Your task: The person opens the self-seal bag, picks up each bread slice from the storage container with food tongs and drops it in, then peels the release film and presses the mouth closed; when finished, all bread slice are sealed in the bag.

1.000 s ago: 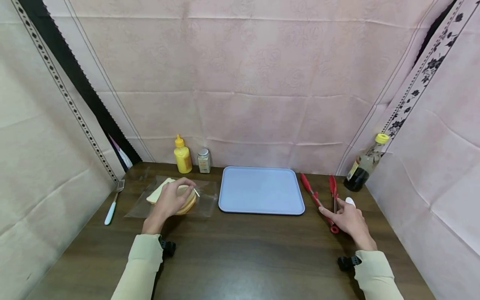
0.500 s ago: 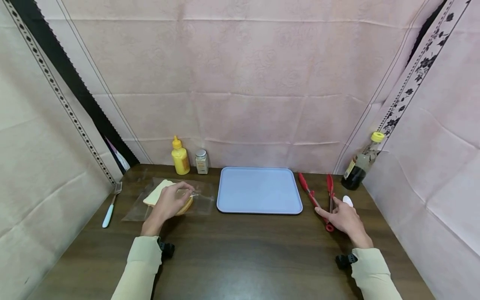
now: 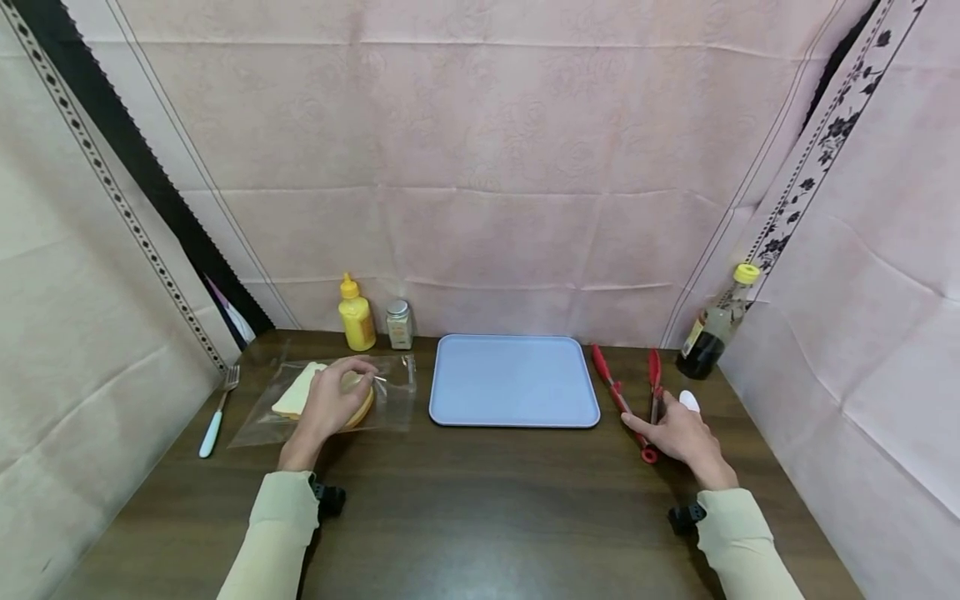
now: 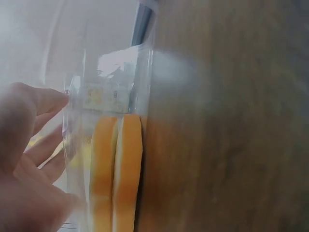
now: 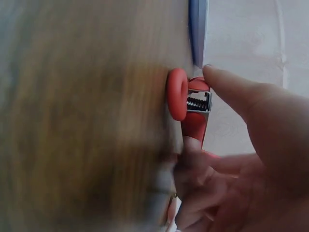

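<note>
Left hand (image 3: 330,396): thumb and finger pinching film of a clear plastic bag (image 3: 395,396), pale sliced bread (image 3: 295,397) inside, on the dark-wood desk (image 3: 487,500). Right hand (image 3: 682,433): fingers clamped on red-armed metal tongs (image 3: 603,367), thumb on one arm, fingers at the other. White rounded object (image 3: 688,401) just beside it; yellow-capped glass bottle with dark liquid (image 3: 703,350) behind. Light-blue rectangular tray (image 3: 513,379) between hands. Yellow squeeze bottle (image 3: 357,321), silver-lidded glass jar (image 3: 400,327) behind bag; blue-handled metal fork (image 3: 212,431) to its left. Labels unreadable.

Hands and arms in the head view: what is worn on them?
The left hand and right hand wear no gloves. The left sleeve and right sleeve are plain, pale cream-green, with broad cuffs. A small black camera sits at each wrist.
</note>
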Demonstrator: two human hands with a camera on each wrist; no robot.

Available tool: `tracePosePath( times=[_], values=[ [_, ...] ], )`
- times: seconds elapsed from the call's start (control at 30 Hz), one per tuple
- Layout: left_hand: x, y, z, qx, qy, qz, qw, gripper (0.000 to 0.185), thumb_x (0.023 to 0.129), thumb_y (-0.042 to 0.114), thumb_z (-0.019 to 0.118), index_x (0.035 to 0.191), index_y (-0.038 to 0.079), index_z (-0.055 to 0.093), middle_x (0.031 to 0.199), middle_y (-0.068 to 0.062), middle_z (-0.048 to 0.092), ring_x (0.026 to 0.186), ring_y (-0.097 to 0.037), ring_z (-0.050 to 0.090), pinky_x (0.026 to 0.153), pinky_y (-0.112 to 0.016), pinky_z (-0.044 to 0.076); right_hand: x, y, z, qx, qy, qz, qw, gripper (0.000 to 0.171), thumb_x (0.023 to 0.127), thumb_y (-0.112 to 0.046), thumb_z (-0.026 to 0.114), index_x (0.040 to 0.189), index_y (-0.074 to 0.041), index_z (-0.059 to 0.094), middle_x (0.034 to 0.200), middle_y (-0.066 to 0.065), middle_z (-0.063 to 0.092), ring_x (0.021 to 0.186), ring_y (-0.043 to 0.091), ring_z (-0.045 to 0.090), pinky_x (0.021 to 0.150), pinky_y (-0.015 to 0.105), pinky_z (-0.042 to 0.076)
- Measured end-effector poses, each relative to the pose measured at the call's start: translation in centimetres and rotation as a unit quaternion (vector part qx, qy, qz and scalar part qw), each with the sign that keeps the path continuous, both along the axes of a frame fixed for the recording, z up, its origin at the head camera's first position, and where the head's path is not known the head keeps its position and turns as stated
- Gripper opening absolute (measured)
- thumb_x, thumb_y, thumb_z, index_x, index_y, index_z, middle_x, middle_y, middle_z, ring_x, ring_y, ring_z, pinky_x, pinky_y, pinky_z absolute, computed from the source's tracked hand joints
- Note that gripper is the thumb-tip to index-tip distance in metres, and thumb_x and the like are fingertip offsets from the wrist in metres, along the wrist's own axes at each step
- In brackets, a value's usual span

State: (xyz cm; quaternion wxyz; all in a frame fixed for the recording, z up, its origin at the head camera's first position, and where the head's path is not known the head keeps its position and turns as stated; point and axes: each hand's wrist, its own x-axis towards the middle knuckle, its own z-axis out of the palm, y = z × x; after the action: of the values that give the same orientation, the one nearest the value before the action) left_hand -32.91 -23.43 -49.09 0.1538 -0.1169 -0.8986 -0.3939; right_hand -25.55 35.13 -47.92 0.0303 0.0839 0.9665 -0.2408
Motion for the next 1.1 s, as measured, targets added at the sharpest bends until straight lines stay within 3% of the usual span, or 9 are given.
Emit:
tracePosePath(
  times=[0.13,0.23,0.4,0.6,0.77,0.87,0.97,1.0,1.1],
  values=[
    [-0.2,0.2,-0.1,0.009,-0.001,-0.004,0.9999,0.018,0.108,0.022,0.067,0.116,0.011,0.079,0.143,-0.016,0.071,0.142,-0.044,0.059,0.121,-0.070,0.038,-0.1,-0.6,0.5,-0.005,0.027,-0.040,0.999,0.138,0.092,-0.081,0.065,0.169,0.005,-0.012,0.084,0.013,0.062,0.070,0.026,0.057,0.056,0.040,0.042],
    [-0.4,0.3,0.1,0.012,0.004,0.000,0.9999,0.018,0.108,0.022,0.069,0.118,0.010,0.079,0.146,-0.017,0.068,0.142,-0.043,0.058,0.121,-0.068,0.040,-0.8,-1.7,1.2,-0.025,0.072,-0.032,0.997,0.133,0.097,-0.075,0.064,0.168,0.002,-0.017,0.076,0.008,0.056,0.061,0.021,0.049,0.053,0.036,0.039],
    [-0.6,0.5,0.7,0.017,0.026,0.014,0.9994,0.016,0.107,0.022,0.070,0.117,0.013,0.079,0.153,-0.019,0.063,0.145,-0.045,0.055,0.121,-0.069,0.039,-2.7,-5.3,2.4,-0.050,0.140,0.029,0.989,0.114,0.104,-0.054,0.068,0.170,0.005,-0.004,0.070,0.001,0.056,0.056,0.016,0.048,0.056,0.034,0.042],
    [-0.8,1.1,1.3,0.008,0.011,-0.011,0.9999,0.016,0.107,0.023,0.071,0.115,0.012,0.080,0.152,-0.018,0.064,0.146,-0.046,0.055,0.121,-0.067,0.040,-4.8,-11.5,3.7,-0.065,0.180,0.104,0.976,0.095,0.104,-0.043,0.073,0.172,-0.003,0.020,0.089,0.004,0.067,0.064,0.017,0.055,0.061,0.034,0.048],
    [-1.4,1.3,2.3,-0.035,-0.013,-0.029,0.9989,0.031,0.108,0.039,0.068,0.110,0.011,0.080,0.145,-0.017,0.070,0.143,-0.044,0.059,0.126,-0.082,0.017,-6.1,-17.4,4.0,-0.062,0.160,0.182,0.968,0.086,0.104,-0.041,0.073,0.170,-0.005,0.031,0.094,-0.002,0.072,0.067,0.015,0.057,0.067,0.036,0.053],
    [-2.4,2.0,3.2,-0.054,-0.008,-0.027,0.9981,0.029,0.109,0.039,0.066,0.109,0.013,0.079,0.131,-0.014,0.077,0.119,-0.038,0.073,0.120,-0.074,0.037,-6.9,-20.8,3.8,-0.044,0.149,0.215,0.964,0.074,0.104,-0.038,0.074,0.165,-0.008,0.044,0.097,-0.005,0.075,0.085,0.017,0.066,0.079,0.037,0.056],
    [-3.7,3.2,3.8,-0.070,-0.003,-0.041,0.9967,0.019,0.109,0.026,0.067,0.115,0.011,0.077,0.121,-0.013,0.079,0.103,-0.034,0.075,0.100,-0.058,0.057,-7.6,-24.1,3.6,-0.054,0.135,0.242,0.959,0.058,0.104,-0.036,0.073,0.155,-0.011,0.058,0.102,-0.003,0.079,0.095,0.022,0.072,0.078,0.037,0.058],
    [-4.2,3.6,3.9,-0.080,-0.006,-0.048,0.9956,0.019,0.108,0.024,0.067,0.118,0.009,0.076,0.121,-0.013,0.078,0.103,-0.034,0.075,0.093,-0.054,0.059,-7.9,-25.1,3.5,-0.058,0.134,0.250,0.957,0.052,0.105,-0.034,0.073,0.150,-0.011,0.063,0.103,-0.002,0.079,0.094,0.022,0.073,0.078,0.037,0.059],
    [-5.6,4.7,3.7,-0.124,-0.035,-0.075,0.9887,0.025,0.106,0.019,0.069,0.127,0.005,0.074,0.127,-0.015,0.077,0.116,-0.036,0.073,0.099,-0.054,0.059,-8.4,-27.9,3.2,-0.073,0.130,0.265,0.953,0.033,0.105,-0.030,0.073,0.133,-0.012,0.076,0.105,0.001,0.081,0.091,0.019,0.075,0.079,0.036,0.060]
  ],
)
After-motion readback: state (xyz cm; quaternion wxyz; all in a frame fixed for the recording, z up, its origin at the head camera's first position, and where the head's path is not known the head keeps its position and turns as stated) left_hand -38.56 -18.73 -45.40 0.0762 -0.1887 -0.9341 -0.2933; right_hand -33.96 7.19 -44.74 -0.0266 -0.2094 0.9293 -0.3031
